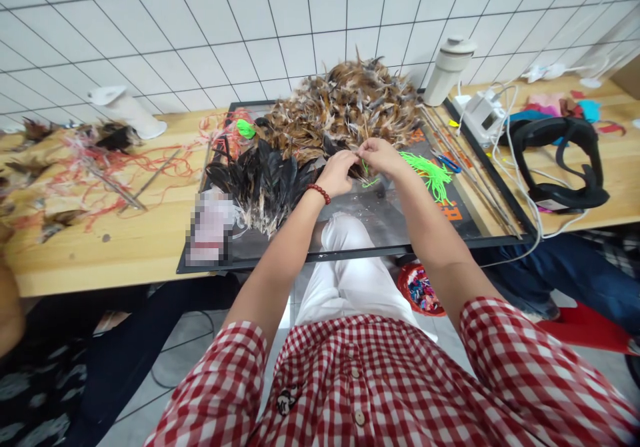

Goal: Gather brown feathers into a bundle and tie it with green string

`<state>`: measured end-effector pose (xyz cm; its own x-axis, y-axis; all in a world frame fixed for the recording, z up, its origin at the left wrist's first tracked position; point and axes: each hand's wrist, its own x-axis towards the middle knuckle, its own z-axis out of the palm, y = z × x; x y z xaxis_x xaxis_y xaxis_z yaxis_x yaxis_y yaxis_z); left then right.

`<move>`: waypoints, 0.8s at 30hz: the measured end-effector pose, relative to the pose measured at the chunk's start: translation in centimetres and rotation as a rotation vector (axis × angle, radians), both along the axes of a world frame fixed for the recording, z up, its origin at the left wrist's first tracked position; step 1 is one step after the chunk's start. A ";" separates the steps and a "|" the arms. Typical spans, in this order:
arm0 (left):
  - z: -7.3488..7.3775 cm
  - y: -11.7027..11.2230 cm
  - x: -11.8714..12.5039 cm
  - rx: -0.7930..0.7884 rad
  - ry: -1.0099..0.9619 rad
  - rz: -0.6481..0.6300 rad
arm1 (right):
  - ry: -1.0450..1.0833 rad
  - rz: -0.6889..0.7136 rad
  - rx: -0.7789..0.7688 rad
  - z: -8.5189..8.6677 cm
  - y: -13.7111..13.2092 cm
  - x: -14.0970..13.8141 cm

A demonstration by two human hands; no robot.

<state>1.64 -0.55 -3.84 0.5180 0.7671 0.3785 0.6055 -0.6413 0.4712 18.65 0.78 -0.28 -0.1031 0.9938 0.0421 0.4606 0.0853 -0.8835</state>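
My left hand (pixel 340 172) is closed, its fingertips pinching what look like feathers (pixel 356 172), mostly covered by the fingers. Close beside it, my right hand (pixel 382 157) is in a pinch too, and a thin bright green string (pixel 365 165) shows under its fingertips. Both hands meet over a dark board (pixel 345 223). Behind them rises a big heap of brown feathers (pixel 345 103). Left of my left hand lies a pile of black feathers (pixel 273 183). A bundle of green strings (pixel 431 175) rests right of my right wrist.
Scissors with blue handles (pixel 449 163), thin sticks (pixel 473 173) and a white power adapter (pixel 484 117) lie to the right. A pale tumbler (pixel 449 70) stands by the wall, a black headset (pixel 557 163) farther right. Red string (pixel 165 157) is strewn leftward. People sit on both sides.
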 end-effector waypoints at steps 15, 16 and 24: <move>0.6 -1.1 0.2 0.081 0.362 -0.085 | 0.147 -0.027 0.027 0.9 -0.2 0.1; 0.6 -1.2 0.3 0.094 0.353 -0.064 | 0.164 -0.034 0.040 0.8 0.1 0.3; 0.2 -0.1 -0.3 0.041 -0.144 0.172 | 0.264 0.026 0.239 -0.9 2.9 2.7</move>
<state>1.39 -0.61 -3.64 0.3190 0.8221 0.4716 0.6365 -0.5545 0.5360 21.40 3.66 -1.15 -0.0825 0.9499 0.3014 0.2145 0.3122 -0.9255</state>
